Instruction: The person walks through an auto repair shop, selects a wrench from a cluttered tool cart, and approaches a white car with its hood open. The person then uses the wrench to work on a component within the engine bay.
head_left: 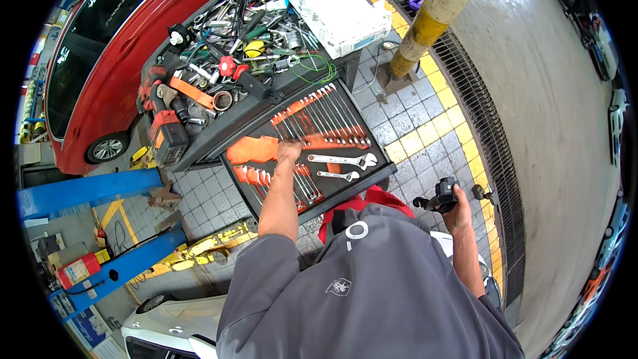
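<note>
My left hand reaches down into an open drawer of a tool cart, its fingers curled at the orange-and-black tool liner. What they close on, if anything, is hidden beneath the hand. Beyond it lies a slanted row of combination wrenches; more wrenches fill the near part. Beside the hand, to its right, rest a large adjustable wrench and a smaller adjustable wrench. Off to the right of the drawer, my right hand grips a small black device; its exact kind is unclear.
Sockets, cables and loose tools crowd the cart top, with a red-and-black power tool at its left corner and a long white box behind. A yellow-and-white post stands right of the cart. A red car is at left.
</note>
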The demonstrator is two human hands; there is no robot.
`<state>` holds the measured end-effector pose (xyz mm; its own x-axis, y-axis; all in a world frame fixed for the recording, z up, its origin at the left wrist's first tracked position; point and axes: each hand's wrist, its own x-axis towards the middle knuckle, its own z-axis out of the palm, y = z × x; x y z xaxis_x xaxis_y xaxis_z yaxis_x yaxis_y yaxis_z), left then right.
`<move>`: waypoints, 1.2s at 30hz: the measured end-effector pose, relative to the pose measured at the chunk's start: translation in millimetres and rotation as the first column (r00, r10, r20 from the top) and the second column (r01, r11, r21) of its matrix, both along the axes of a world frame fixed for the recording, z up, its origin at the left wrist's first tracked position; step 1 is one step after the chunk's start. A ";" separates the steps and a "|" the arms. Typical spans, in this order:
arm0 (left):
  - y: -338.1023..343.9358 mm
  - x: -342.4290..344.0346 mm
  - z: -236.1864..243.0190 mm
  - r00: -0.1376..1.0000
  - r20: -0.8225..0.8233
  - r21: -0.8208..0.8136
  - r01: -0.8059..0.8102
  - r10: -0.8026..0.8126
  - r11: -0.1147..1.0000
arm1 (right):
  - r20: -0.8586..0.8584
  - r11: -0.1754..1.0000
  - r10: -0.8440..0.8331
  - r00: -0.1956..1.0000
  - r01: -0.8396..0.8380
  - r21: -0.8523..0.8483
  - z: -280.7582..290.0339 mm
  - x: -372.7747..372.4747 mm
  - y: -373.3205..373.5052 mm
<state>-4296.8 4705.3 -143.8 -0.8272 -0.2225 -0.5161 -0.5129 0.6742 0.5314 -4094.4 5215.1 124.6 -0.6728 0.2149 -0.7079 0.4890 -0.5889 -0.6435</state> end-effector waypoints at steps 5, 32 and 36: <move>6.1 -6.3 28.0 0.975 0.195 -0.035 0.120 -0.111 0.992 | -0.026 1.000 0.024 0.999 -0.024 -0.010 -2.5 -0.8 1.4; 11.7 7.4 36.7 0.998 -0.030 -0.057 0.049 -0.051 0.997 | -0.011 0.997 0.069 0.998 -0.069 -0.022 -0.9 -7.9 -15.4; 4.1 8.2 17.4 0.999 -0.015 -0.052 0.034 -0.035 0.998 | 0.014 0.999 0.050 0.999 -0.050 -0.008 -1.2 -10.0 -16.2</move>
